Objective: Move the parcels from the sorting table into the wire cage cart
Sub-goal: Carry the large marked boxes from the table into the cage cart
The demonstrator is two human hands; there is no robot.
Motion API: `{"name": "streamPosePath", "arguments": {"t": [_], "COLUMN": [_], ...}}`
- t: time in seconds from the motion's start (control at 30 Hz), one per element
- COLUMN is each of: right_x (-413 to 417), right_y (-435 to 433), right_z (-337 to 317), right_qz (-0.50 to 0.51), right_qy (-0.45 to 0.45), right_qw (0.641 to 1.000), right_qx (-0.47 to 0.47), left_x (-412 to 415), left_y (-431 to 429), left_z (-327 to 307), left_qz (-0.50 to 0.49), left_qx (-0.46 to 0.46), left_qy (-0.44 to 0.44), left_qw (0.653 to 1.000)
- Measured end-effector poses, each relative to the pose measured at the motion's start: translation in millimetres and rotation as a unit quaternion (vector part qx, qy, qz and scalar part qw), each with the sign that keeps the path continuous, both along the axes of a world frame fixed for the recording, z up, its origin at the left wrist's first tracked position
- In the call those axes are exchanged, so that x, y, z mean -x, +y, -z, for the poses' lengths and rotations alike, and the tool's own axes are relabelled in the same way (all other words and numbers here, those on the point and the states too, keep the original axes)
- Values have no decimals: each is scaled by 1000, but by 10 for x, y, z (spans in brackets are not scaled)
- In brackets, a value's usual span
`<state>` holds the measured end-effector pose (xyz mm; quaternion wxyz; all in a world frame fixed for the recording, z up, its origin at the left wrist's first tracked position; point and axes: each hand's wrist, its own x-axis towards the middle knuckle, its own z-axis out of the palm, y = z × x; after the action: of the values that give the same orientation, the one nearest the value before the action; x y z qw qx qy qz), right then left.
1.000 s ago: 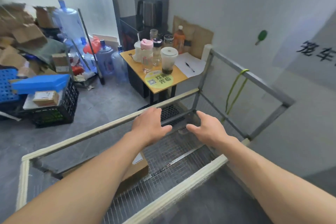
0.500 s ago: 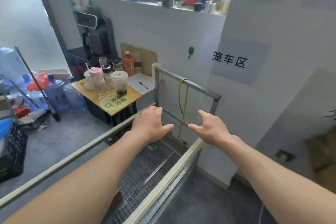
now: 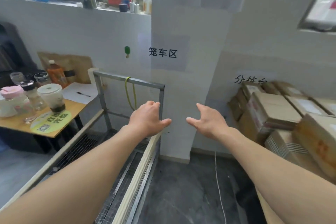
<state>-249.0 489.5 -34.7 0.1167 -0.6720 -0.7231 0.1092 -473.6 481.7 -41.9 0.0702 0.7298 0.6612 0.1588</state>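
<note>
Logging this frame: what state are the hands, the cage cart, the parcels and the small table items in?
left hand, open, holding nothing.
right hand, open, holding nothing.
wire cage cart, open at the top.
parcels, closed, stacked, not held.
green cord, hanging looped over the cart's rail.
lidded cup, upright, lid on.
orange bottle, upright, capped.
pen, lying flat on paper.

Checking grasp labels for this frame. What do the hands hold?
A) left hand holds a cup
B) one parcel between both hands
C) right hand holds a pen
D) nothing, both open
D: the left hand and the right hand are both empty, fingers spread in the air, and the parcels sit stacked off to the right, untouched.
</note>
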Motion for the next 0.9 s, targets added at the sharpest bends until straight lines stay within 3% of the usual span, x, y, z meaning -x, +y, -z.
{"name": "streamPosePath", "arguments": {"t": [0.5,0.9], "right_x": [-1285,-2618], "right_y": [-1607,-2899], "right_z": [-163,-42], "right_qz": [187,236], "right_qy": [-14,-108], "right_qw": [982,966], "right_qx": [-12,-16], "left_x": [-1443,-3000], "left_y": [-750,-1638], "left_z": [-156,-79], "left_qz": [206,315], "left_qx": [-2,-18], "left_qy": [10,5], "left_qw": [979,949]}}
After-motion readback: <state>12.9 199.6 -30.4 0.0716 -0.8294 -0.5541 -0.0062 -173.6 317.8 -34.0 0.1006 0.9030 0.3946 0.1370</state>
